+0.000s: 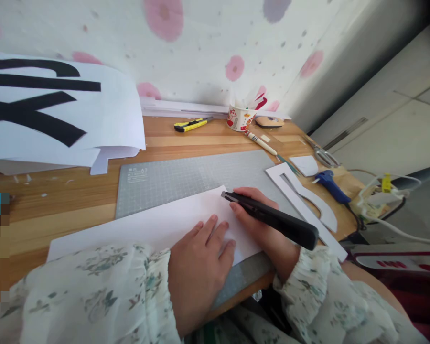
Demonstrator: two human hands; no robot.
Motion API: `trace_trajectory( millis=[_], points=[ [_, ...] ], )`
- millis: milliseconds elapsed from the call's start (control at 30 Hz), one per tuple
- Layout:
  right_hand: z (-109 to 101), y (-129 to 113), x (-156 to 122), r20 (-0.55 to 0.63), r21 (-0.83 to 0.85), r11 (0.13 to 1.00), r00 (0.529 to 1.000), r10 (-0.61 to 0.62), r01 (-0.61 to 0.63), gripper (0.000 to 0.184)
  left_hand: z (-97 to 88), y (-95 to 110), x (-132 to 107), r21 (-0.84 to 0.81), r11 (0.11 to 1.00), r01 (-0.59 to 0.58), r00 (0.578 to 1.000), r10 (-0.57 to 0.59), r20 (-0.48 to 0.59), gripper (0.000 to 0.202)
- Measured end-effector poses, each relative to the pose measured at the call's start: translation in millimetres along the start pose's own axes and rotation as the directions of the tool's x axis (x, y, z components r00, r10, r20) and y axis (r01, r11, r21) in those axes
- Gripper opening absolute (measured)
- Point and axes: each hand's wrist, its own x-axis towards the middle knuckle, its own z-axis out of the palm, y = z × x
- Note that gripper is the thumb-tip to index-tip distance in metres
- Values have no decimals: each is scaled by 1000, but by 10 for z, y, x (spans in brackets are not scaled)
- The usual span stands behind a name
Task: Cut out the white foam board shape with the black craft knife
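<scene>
A long white board strip [136, 224] lies at a slant across the grey cutting mat [165, 174]. My left hand [206, 260] rests flat on the strip, its fingers stretched out and a little apart. In my right hand [261, 227] is a black utility knife [275, 217], with fingers wrapped round its handle. The knife's metal tip points left, over the strip's upper right corner; whether it touches the board I cannot tell. To the right of this hand lies a white cut-out letter P [290, 191], partly over the mat's edge.
At the left sits a large white sheet with black lettering [111, 114]. A yellow utility knife [193, 125], a paper cup of tools [238, 118] and a mouse [269, 122] line the back. Scissors [324, 155], a blue glue gun [331, 185] and white cables [390, 224] are at the right.
</scene>
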Motion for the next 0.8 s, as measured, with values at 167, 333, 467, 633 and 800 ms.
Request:
trace_trajectory(
  millis=[167,333,467,633,800],
  points=[
    [-9,-14,13,29,15,999,999,-32,31,19,12,-5,6,-16,1000,-7,1000,7,7,31],
    [-4,-6,12,25,5,998,998,-62,62,17,15,-14,-1,-22,1000,-2,1000,3,17,32],
    [-5,-8,-9,23,-11,994,994,-105,105,14,-10,-12,1,-24,1000,-9,1000,10,25,33],
    [-50,-51,-53,30,-78,991,994,-105,107,16,-36,-26,17,-28,999,-16,996,18,89,32],
    [-85,-48,-112,33,-112,984,990,-138,141,14,-19,-36,6,-28,999,-18,995,21,98,31]
  ],
)
